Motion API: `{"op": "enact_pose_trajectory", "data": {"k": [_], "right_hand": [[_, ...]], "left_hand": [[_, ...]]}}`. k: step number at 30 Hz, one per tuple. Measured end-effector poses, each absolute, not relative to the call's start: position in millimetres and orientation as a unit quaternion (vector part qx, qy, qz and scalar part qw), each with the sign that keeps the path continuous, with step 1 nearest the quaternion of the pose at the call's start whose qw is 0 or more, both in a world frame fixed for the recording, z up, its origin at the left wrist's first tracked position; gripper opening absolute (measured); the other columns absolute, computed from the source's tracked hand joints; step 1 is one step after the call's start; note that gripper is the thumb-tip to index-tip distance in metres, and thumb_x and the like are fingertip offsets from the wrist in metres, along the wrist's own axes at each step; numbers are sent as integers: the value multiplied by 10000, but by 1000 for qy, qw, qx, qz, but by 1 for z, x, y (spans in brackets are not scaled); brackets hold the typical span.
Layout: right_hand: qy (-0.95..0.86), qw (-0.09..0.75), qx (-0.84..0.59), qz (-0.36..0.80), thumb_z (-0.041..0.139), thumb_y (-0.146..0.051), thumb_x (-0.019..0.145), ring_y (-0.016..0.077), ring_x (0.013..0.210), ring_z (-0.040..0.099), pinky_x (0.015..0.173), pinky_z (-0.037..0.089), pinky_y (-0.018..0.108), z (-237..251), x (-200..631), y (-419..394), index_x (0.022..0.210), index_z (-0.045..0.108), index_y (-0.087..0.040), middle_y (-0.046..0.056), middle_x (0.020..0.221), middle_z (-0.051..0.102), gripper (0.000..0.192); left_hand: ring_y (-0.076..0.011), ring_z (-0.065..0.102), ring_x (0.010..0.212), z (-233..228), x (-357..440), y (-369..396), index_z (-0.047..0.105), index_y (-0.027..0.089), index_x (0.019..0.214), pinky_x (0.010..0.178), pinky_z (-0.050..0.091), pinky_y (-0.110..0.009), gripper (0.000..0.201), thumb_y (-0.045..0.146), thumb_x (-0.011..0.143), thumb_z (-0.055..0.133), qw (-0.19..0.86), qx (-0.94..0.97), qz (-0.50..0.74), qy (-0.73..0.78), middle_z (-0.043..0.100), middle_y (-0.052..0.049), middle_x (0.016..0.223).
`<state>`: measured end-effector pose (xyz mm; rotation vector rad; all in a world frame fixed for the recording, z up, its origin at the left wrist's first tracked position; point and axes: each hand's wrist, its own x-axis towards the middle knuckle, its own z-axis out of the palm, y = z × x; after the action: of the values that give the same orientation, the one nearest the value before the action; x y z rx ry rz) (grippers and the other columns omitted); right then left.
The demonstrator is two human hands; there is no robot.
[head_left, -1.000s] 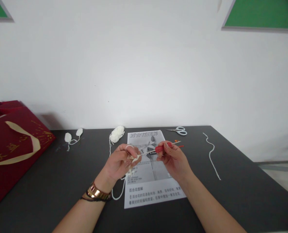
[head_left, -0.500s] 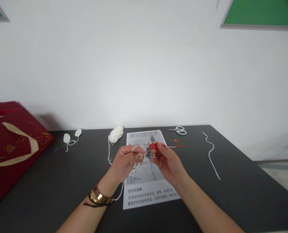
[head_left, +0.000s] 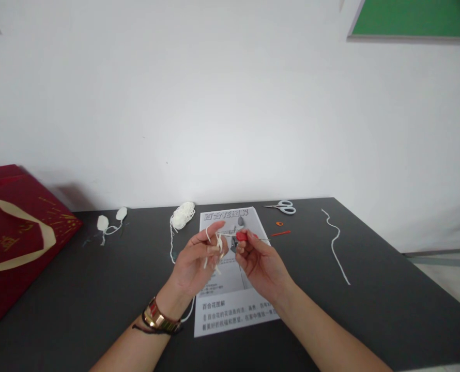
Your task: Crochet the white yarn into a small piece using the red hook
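Note:
My right hand [head_left: 261,261] is closed around the red grip of a crochet hook [head_left: 246,236], whose thin metal shaft points left. White yarn [head_left: 208,235] loops over the raised index finger of my left hand [head_left: 197,263]. That hand's thumb and other fingers pinch a small white crochet piece [head_left: 219,243], and the hook's tip meets it. Loose yarn ends dangle below the fingers. From the ball of white yarn [head_left: 183,215] a strand runs down toward my left wrist. A printed pattern sheet [head_left: 230,315] lies beneath both hands.
Scissors [head_left: 286,207], an orange stitch marker [head_left: 279,223] and a red needle [head_left: 280,233] lie right of the sheet. Further right is a cut white strand [head_left: 334,240]. Two white crocheted pieces [head_left: 103,223] lie left, near a dark red gift bag [head_left: 16,243].
My left index finger has lifted, and the small white piece now shows between my fingers. The hook has shifted slightly left, its tip at the piece. The view has moved a little.

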<state>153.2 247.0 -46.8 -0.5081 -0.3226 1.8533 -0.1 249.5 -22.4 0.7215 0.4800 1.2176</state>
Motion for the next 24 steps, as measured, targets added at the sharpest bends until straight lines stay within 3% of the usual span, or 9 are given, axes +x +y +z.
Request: {"op": "enact_pose_trajectory", "data": {"k": [10, 15, 24], "right_hand": [[-234, 575, -217, 753, 669, -271, 816, 86, 590, 630, 572, 602, 205, -41, 152, 244, 860, 687, -163, -10, 746, 708, 118], [-263, 583, -215, 738, 653, -274, 831, 91, 598, 621, 569, 613, 226, -38, 152, 242, 864, 685, -158, 5, 742, 705, 125], [-296, 638, -247, 666, 678, -281, 808, 95, 626, 603, 580, 609, 237, -35, 152, 239, 857, 693, -158, 17, 762, 700, 134]], "left_hand": [[-122, 397, 540, -22, -6, 251, 637, 106, 1192, 533, 288, -242, 570, 40, 627, 609, 766, 378, 487, 182, 470, 27, 441], [-93, 378, 506, -24, -10, 251, 633, 135, 1202, 479, 260, -226, 566, 56, 642, 638, 747, 420, 476, 196, 479, 29, 503], [-74, 439, 504, -29, -10, 254, 638, 229, 1199, 474, 350, -198, 534, 86, 687, 686, 709, 440, 508, 213, 522, 32, 571]]}}
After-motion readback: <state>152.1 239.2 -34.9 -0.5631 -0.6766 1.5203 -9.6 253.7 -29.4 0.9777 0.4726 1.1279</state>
